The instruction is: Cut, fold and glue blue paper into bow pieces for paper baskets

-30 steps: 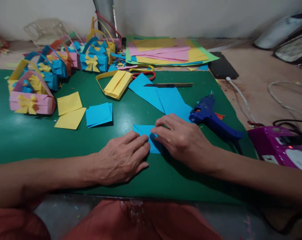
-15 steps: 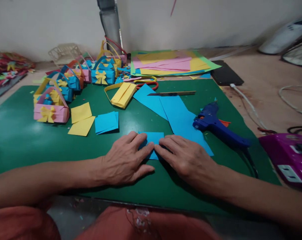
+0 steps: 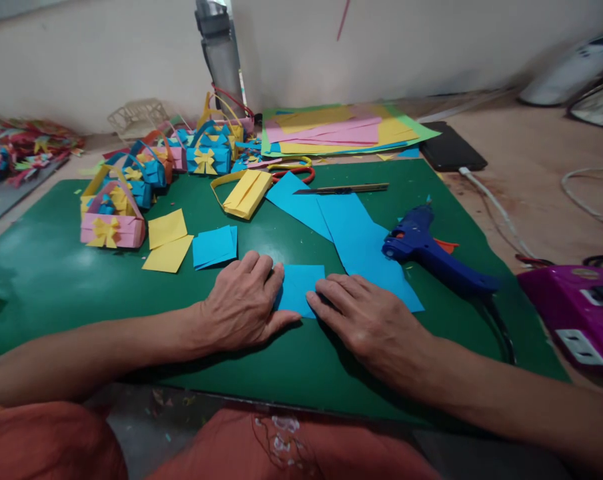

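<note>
A small blue paper rectangle (image 3: 302, 287) lies flat on the green mat (image 3: 201, 377) between my hands. My left hand (image 3: 248, 298) rests on its left end, fingers stretched forward and thumb spread apart along the near edge. My right hand (image 3: 364, 307) touches the right end with its index fingertip; its fingers are loosely bent and apart, and its thumb is hidden. Left of the rectangle sit a stack of blue paper pieces (image 3: 214, 247) and two yellow paper pieces (image 3: 168, 241). Longer blue paper strips (image 3: 356, 227) lie beyond my right hand.
A blue glue gun (image 3: 438, 257) lies at right near a purple power box (image 3: 576, 313). A cutter knife (image 3: 341, 189), scissors (image 3: 294, 175) and a yellow paper basket (image 3: 246, 193) are farther back. Several finished paper baskets (image 3: 114, 230), coloured sheets (image 3: 331, 127), a bottle (image 3: 220, 60) and a phone (image 3: 454, 147) stand behind.
My left hand has slid left, its fingers drawing back from the middle of the blue rectangle to its left end. My right hand has hardly moved. The view has shifted slightly.
</note>
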Demonstrator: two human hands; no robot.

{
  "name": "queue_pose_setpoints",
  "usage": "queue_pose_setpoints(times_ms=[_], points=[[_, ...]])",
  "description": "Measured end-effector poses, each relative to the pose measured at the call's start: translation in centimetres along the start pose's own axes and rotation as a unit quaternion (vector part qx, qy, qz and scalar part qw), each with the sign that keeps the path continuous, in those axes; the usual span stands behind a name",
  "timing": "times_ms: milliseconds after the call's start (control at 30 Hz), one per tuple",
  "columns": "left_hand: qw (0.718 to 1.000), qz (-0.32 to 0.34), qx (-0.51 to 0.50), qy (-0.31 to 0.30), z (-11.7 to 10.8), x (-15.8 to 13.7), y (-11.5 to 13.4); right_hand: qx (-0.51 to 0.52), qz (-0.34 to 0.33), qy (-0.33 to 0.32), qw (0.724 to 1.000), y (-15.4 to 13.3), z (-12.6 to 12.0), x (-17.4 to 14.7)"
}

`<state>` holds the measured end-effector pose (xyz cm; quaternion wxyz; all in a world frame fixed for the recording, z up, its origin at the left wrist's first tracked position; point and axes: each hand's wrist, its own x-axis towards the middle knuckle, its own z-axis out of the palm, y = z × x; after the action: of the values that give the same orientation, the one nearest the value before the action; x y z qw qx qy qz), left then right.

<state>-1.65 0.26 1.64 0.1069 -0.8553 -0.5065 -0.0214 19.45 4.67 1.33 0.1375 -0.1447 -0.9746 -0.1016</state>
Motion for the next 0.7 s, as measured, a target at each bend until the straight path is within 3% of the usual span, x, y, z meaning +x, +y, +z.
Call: queue_pose_setpoints(times_ms=[367, 533, 600, 700], points=[[0.998, -0.046, 0.027, -0.016, -0.5, 0.1, 0.7, -0.011, -0.012, -0.002, 1.000, -0.7, -0.9, -1.0], [0.992, -0.099, 0.075, 0.009, -0.6, -0.3, 0.7, 0.007, -0.011, 0.004, 1.000, -0.8, -1.3, -1.3], [0.992, -0.080, 0.079, 0.051, -0.5, -0.5, 0.8, 0.011, -0.007, 0.009, 1.000, -0.8, -1.4, -1.2], [0.989, 0.035, 0.030, 0.140, -0.1, -0.6, 1.2, 0.018, -0.003, 0.025, 1.000, -0.8, -1.2, -1.0]])
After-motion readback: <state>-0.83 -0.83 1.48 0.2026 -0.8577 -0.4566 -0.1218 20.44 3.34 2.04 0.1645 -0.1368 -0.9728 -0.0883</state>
